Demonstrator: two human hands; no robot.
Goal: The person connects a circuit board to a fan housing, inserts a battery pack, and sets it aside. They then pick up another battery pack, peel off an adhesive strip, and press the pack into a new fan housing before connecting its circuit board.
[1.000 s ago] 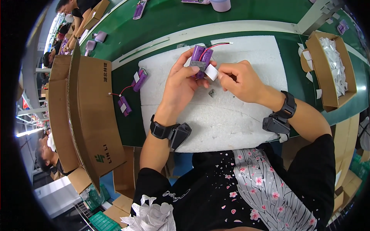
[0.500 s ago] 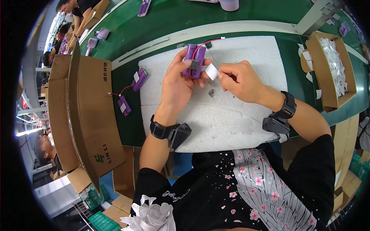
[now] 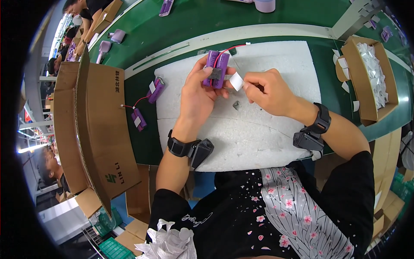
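Observation:
My left hand (image 3: pixel 199 93) grips a purple battery pack (image 3: pixel 222 61) above a white foam board (image 3: pixel 241 142). A dark grey patch (image 3: pixel 214 74) crosses the pack near my thumb, and a red wire (image 3: pixel 233 46) runs from it to a small white connector. Beside the pack, the fingertips of my right hand (image 3: pixel 271 91) are pinched on the edge of a white sticker (image 3: pixel 236 81). The sticker's near corner seems to touch or nearly touch the left fingers. A small dark scrap (image 3: pixel 236 105) lies on the foam below.
Left of the foam are two more purple battery packs (image 3: pixel 156 90) with a red wire. A big cardboard box (image 3: pixel 105 129) stands at the left, and a cardboard tray (image 3: pixel 375 82) of white pieces at the right. Purple items pass on the green belt (image 3: pixel 207 17) beyond; other people sit far left.
The items on the far green belt have shifted to the right. My hands, the battery pack and the white sticker have barely moved.

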